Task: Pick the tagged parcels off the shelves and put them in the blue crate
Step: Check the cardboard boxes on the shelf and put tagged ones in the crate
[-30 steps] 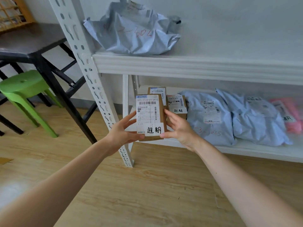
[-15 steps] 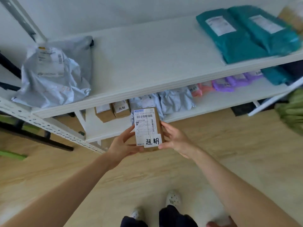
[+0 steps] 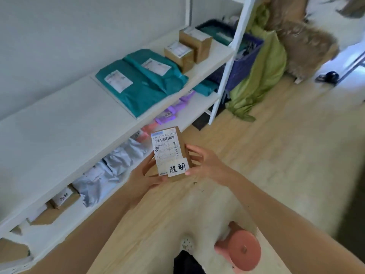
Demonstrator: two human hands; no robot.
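Observation:
I hold a small brown cardboard parcel point(image 3: 167, 151) in front of me, over the wooden floor. It bears a white shipping label and a white tag with handwritten characters. My left hand point(image 3: 146, 175) grips its left side and bottom, and my right hand point(image 3: 201, 163) grips its right side. The blue crate point(image 3: 245, 62) stands on the floor past the right end of the white shelf unit point(image 3: 59, 135), partly hidden by a white upright. Another tagged brown box point(image 3: 63, 199) lies on the lower shelf at the left.
Teal mailers point(image 3: 142, 82) and two brown boxes point(image 3: 187, 48) lie on the upper shelf. Grey, pink and purple mailers lie on the lower shelf. A green bag point(image 3: 260, 76) leans beside the crate. A pink stool point(image 3: 239, 250) stands near my feet.
The view has swung right along the shelves, from the left end with the grey mailer to the right end and the crate. Both hands have kept hold of the parcel.

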